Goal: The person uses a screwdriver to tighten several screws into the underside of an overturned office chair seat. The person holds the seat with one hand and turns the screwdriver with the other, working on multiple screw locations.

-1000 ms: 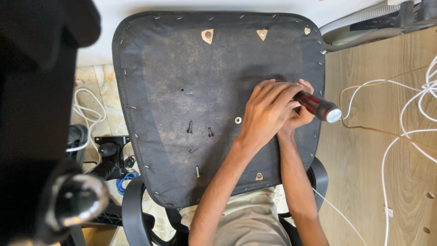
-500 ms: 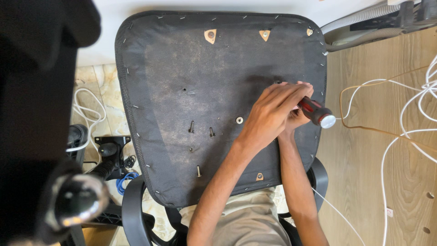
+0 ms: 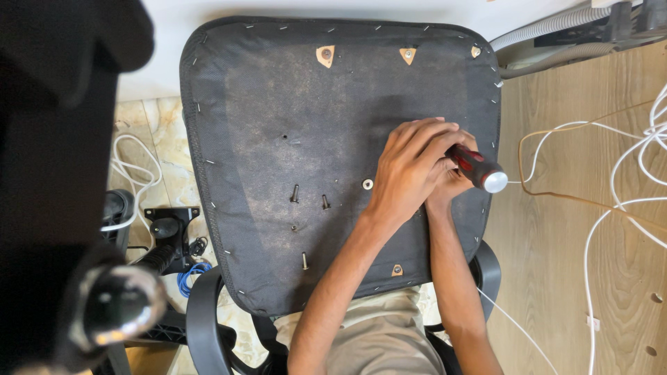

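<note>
Since a moment before, the screwdriver [image 3: 478, 170] had tipped a little, its silver end cap sliding lower and toward the hands, while the seat [image 3: 313, 111] had drifted slightly to the right in view. The right hand [image 3: 448, 182] stayed clenched around the red-and-black handle, mostly hidden under the left hand [image 3: 411, 170], whose fingers were wrapped over the front of the handle near the shaft. The tool lay at about three o'clock on the upturned seat, its cap pointing toward four o'clock over the seat's edge. A washer [image 3: 367, 184] sat just beside the left hand at nine o'clock. Loose screws [image 3: 294, 194] lay near the seat's centre, well apart from the hands. White cables [image 3: 611, 201] trailed over the wooden floor [image 3: 556, 278] at three o'clock.
</note>
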